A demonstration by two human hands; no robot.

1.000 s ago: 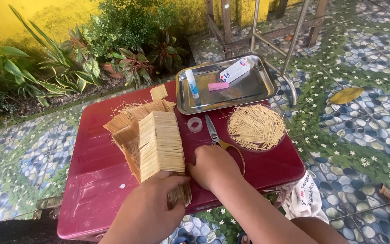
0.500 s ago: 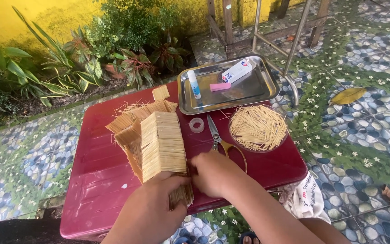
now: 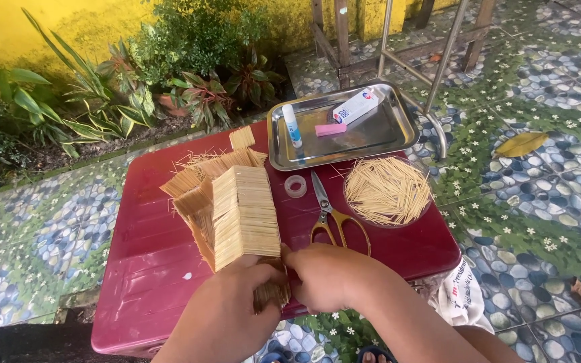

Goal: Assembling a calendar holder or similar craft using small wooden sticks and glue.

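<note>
- Head view, looking down on a dark red bench set on a pebble-and-flower patterned floor.
- Left hand closed around the near lower end of a toothpick house model; fingers hidden under the model, grip only partly readable.
- Right hand curled, fingertips pinched against the model's near right corner; what lies between the fingertips cannot be made out.
- Model stands at bench centre, tilted, pale straw colour, with a stick-panel roof; loose stick panels lie behind it and a small square panel beyond those.
- Metal tray at the far right edge of the bench. In it: a white box with red and blue print, lying at an angle; a flat pink block just beside it; a white tube with a blue band at the left end.
- Clear round dish of loose toothpicks near the tray, on the right.
- Scissors with yellow handles between the dish and the model, blades pointing away.
- Small clear tape roll just left of the scissor tips.
- White cloth with dark print hangs below the bench's right corner; partly cut off by the forearm.
- Green plants against a yellow wall beyond; metal legs top right, cut off by the frame.
- Model's lower near end is hidden behind both hands.
</note>
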